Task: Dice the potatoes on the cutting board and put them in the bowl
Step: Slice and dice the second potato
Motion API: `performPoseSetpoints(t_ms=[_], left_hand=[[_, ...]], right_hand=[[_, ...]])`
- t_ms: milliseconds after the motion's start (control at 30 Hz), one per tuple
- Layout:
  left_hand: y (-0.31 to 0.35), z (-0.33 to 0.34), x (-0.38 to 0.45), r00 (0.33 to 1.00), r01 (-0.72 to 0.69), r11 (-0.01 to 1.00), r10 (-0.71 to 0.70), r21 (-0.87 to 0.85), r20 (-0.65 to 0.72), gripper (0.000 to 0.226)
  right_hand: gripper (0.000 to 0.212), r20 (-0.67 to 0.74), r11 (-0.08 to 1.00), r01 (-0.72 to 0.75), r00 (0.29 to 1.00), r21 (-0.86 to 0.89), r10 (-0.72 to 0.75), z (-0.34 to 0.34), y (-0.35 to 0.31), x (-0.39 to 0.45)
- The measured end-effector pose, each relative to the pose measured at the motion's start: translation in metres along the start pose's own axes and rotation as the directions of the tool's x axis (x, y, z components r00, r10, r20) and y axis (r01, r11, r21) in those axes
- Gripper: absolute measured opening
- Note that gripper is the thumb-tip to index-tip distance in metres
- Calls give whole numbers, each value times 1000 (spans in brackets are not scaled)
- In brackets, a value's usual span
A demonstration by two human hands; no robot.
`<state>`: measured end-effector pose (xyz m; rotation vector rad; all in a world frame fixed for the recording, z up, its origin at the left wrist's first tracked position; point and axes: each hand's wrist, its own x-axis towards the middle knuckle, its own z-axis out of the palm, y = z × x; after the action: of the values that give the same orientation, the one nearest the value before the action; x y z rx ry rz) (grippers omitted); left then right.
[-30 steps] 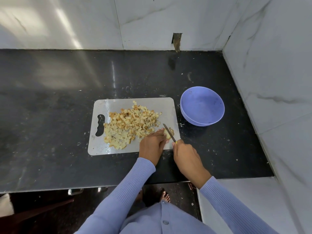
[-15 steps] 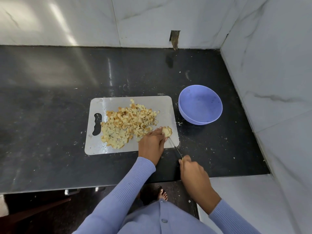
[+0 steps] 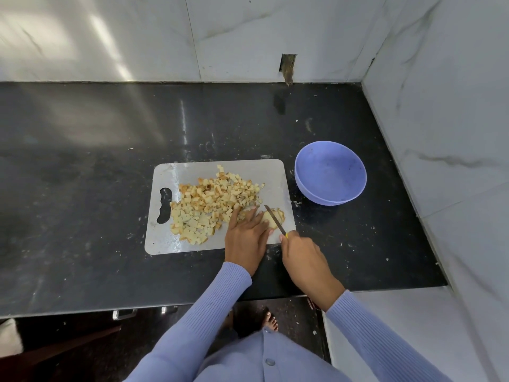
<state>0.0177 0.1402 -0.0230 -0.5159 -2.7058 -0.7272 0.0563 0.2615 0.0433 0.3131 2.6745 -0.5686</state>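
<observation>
On the cutting board (image 3: 192,172), the left hand (image 3: 246,238) presses flat-fingered on a potato piece (image 3: 272,217) at its right edge, beside the diced heap (image 3: 212,205). The right hand (image 3: 303,257) grips a knife (image 3: 275,219) across it. The bowl (image 3: 330,172) sits just right of the board.

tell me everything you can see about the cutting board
The cutting board is a pale grey, smooth rectangular slab with rounded corners and a wavy handle slot at its left end; it looks like plastic. It lies flat on the black counter, left of the purple bowl. A heap of potato cubes covers its middle, and an uncut potato piece sits near its right front corner under the left hand and the knife.
</observation>
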Motion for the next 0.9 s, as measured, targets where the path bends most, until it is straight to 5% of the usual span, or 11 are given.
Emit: performPoseSetpoints(t_ms=[200, 567, 733, 900], left_hand=[[2, 2, 3, 1000, -24, 1000, 24, 1, -18, 8], [1, -3, 2, 1000, -6, 1000, 6, 23, 5, 33], [-6, -5, -3, 999, 6, 1000, -5, 22, -52, 7], [-4, -3, -4, 999, 23, 1000, -23, 1, -39, 9]], right_hand=[[34, 14, 1000, -5, 1000, -3, 5, 5, -3, 3], [34, 58, 996, -41, 997, -78, 46, 10, 31, -40], [35, -34, 1000, -19, 999, 9, 19, 0, 19, -25], [36, -23, 1000, 18, 1000, 23, -17, 0, 0, -5]])
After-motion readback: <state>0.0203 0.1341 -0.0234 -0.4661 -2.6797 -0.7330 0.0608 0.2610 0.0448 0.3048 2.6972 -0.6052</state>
